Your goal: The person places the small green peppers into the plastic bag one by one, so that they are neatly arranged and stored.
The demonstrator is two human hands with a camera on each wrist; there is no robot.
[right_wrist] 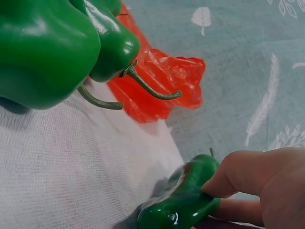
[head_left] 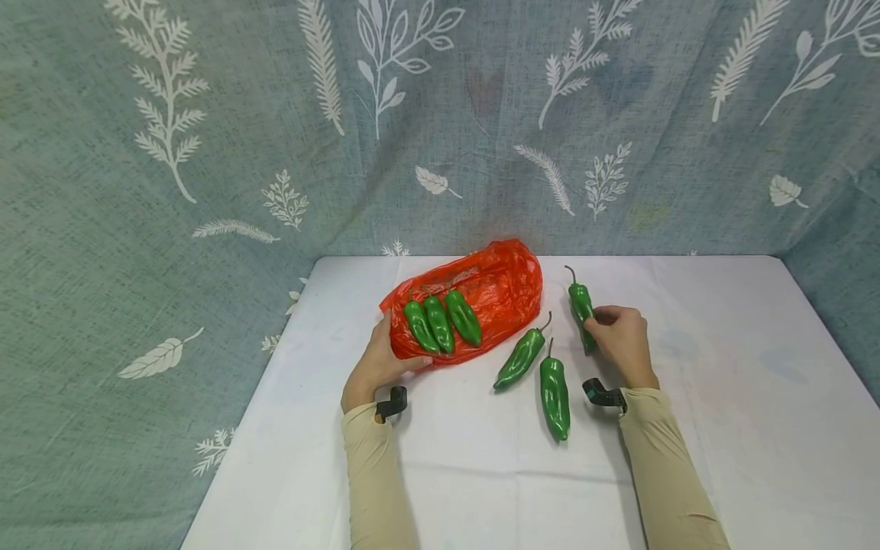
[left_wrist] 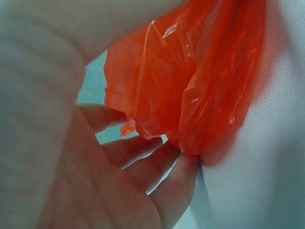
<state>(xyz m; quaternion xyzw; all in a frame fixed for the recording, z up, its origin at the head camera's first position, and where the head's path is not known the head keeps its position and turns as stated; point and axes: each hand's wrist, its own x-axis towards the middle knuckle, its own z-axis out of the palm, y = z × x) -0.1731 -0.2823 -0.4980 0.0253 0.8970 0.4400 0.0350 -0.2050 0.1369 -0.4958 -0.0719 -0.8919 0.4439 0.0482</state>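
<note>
A red plastic bag [head_left: 505, 286] lies flat near the table's far edge, with three green peppers [head_left: 464, 318] side by side at its left part; whether they are in it or on it I cannot tell. My left hand [head_left: 380, 357] holds the bag's left end, thumb on the near side. Fingertips meet the bag's crumpled edge [left_wrist: 152, 90] in the left wrist view. To the right, my right hand [head_left: 622, 340] pinches a long green pepper [head_left: 580, 302] between thumb and fingers, its stem pointing away. The right wrist view shows this held pepper [right_wrist: 183, 195] too.
Two more green peppers lie between the hands: a slanted one [head_left: 521, 359] near the bag and an upright-pointing one [head_left: 554, 397] closer to me. A white cloth covers the table [head_left: 495, 496]. Behind it hangs a leaf-patterned grey-green curtain [head_left: 481, 176].
</note>
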